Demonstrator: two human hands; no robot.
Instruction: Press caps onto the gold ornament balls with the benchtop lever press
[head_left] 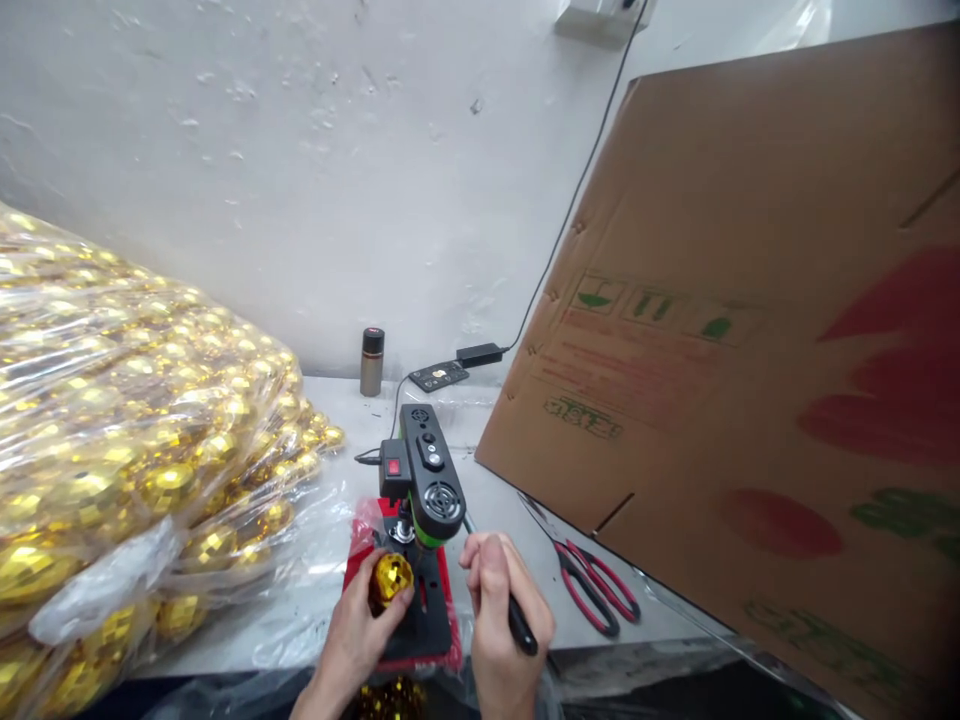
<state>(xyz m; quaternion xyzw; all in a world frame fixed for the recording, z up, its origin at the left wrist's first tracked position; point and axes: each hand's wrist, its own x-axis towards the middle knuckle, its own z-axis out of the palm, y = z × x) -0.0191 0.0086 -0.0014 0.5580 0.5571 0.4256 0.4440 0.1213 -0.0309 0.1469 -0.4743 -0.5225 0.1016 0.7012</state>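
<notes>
My left hand (358,622) holds a gold mirrored ball (393,576) between thumb and fingers, above the black base plate of a small bench drill press (433,470). The ball is just below the machine's head. Right of the machine, my right hand (501,610) is closed around a thin tool with a black handle (522,625); the tool's far end is hidden near the head. A red sheet (360,555) lies under the base. More gold balls (391,698) show below my hands at the bottom edge.
A large clear bag of gold balls (150,400) fills the left side. Scissors with red and black handles (598,588) lie right of my right hand. A big cardboard box (712,350) leans over the right. A small canister (372,362) and a power adapter (480,354) are near the wall.
</notes>
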